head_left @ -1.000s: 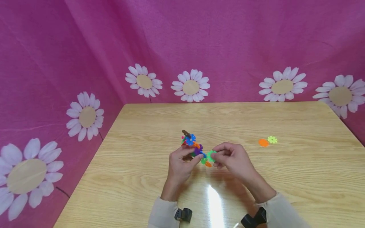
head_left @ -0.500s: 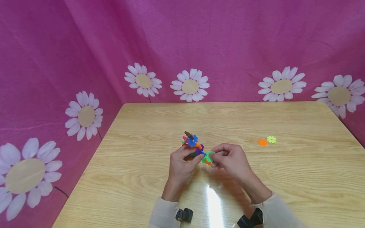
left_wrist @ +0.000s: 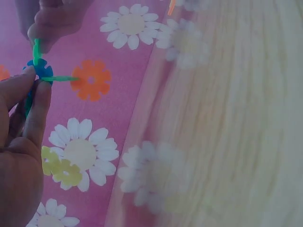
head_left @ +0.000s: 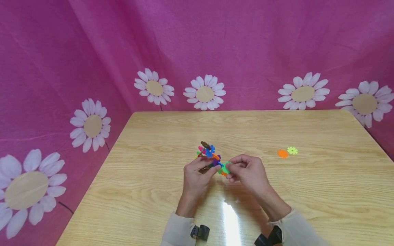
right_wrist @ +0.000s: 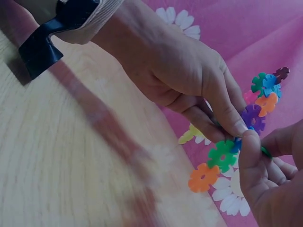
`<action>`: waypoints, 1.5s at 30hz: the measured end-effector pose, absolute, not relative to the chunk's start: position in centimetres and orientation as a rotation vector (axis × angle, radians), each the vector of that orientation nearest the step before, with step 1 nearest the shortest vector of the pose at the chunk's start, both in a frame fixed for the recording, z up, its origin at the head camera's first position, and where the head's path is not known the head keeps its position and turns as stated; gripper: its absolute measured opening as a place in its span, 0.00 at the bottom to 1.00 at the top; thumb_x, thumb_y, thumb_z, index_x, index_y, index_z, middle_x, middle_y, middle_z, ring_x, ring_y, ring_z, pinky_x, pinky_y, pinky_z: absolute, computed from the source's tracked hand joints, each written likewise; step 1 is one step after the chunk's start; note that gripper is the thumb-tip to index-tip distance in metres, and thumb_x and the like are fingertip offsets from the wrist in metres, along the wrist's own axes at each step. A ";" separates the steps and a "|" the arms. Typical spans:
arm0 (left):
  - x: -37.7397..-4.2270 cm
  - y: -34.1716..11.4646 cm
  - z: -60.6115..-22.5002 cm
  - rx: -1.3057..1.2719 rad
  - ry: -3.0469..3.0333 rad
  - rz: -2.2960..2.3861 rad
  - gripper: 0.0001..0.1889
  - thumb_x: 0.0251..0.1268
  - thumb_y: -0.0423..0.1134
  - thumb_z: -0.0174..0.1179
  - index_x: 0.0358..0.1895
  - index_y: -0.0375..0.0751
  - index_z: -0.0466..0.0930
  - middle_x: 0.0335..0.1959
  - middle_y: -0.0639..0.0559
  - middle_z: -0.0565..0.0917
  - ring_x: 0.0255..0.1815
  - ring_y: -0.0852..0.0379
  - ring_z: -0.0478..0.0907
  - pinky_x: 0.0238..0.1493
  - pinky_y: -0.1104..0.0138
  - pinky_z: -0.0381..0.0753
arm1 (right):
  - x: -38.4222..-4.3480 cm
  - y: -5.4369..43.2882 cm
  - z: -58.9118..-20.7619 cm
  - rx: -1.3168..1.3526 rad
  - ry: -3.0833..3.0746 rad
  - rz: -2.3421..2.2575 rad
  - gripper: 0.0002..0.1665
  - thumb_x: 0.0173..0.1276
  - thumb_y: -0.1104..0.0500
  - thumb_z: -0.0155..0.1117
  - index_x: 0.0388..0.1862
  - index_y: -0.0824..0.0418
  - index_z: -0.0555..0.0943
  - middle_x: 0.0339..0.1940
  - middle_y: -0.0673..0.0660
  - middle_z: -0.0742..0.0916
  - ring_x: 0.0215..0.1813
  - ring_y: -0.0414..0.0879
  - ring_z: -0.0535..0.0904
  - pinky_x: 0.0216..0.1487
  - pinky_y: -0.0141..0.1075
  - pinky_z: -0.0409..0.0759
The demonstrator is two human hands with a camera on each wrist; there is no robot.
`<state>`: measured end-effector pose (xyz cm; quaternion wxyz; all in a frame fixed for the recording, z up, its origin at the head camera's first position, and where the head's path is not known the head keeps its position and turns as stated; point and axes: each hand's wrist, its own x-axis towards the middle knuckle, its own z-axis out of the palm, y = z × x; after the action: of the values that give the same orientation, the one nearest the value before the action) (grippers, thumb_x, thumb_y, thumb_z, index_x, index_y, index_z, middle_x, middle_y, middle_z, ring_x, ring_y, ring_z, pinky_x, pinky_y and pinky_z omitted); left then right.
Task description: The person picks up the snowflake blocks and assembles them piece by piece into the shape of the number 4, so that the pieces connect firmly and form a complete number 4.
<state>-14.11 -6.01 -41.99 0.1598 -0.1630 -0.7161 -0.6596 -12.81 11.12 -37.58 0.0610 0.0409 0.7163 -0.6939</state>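
Observation:
My left hand (head_left: 195,172) pinches a chain of joined plastic snowflake discs above the table, its thumb and index finger at a small blue disc (left_wrist: 43,70). Beyond the fingers run a purple disc (right_wrist: 253,118), an orange one (right_wrist: 267,103) and a larger blue one (head_left: 210,151), with a brown disc (right_wrist: 282,74) at the end. A green disc (right_wrist: 222,157) and an orange disc (right_wrist: 203,178) branch off the other side. My right hand (head_left: 249,171) pinches a bright green disc (left_wrist: 37,49), edge-on against the small blue disc. Fingers partly cover this joint.
On the wooden table (head_left: 147,153), an orange disc (head_left: 283,153) and a yellow-green disc (head_left: 292,150) lie side by side to the right. A pink curtain (head_left: 246,44) with white daisies stands behind and on the left.
My right hand has brought the bright green disc leftward to the chain, closing the small gap. The chain has tilted slightly in my left hand, its brown end shifting a little right.

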 end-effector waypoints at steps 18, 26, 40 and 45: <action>-14.1 -5.7 -41.7 -0.481 -2.066 -1.856 0.10 0.53 0.28 0.74 0.40 0.32 0.90 0.41 0.49 0.88 0.40 0.54 0.85 0.41 0.63 0.85 | -12.8 11.3 -38.1 0.122 2.088 -2.179 0.11 0.67 0.71 0.64 0.45 0.78 0.78 0.28 0.66 0.87 0.27 0.48 0.86 0.33 0.41 0.86; -14.0 -6.1 -41.9 -0.447 -2.094 -1.883 0.10 0.55 0.30 0.73 0.42 0.36 0.90 0.42 0.52 0.87 0.42 0.55 0.84 0.44 0.63 0.85 | -13.1 12.7 -38.5 0.005 2.151 -2.090 0.14 0.71 0.64 0.65 0.45 0.76 0.81 0.33 0.67 0.87 0.31 0.52 0.86 0.38 0.45 0.86; -14.1 -6.9 -41.8 -0.420 -2.127 -1.836 0.11 0.58 0.31 0.72 0.45 0.32 0.88 0.42 0.49 0.85 0.38 0.53 0.83 0.41 0.65 0.85 | -15.3 18.8 -38.5 -0.057 2.505 -1.861 0.15 0.72 0.63 0.63 0.48 0.76 0.80 0.37 0.67 0.86 0.33 0.48 0.85 0.36 0.40 0.86; -14.1 -7.0 -41.8 -0.429 -2.111 -1.858 0.12 0.59 0.29 0.71 0.46 0.31 0.87 0.43 0.47 0.85 0.39 0.53 0.83 0.44 0.64 0.84 | -16.0 21.0 -38.5 -0.034 2.630 -1.743 0.16 0.74 0.60 0.62 0.49 0.75 0.80 0.37 0.66 0.86 0.35 0.48 0.86 0.37 0.38 0.86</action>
<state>-14.13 -6.98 -41.77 0.1479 -0.1493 -0.7338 -0.6460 -16.00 20.95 -38.50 -0.0067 -0.0107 0.8335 -0.5524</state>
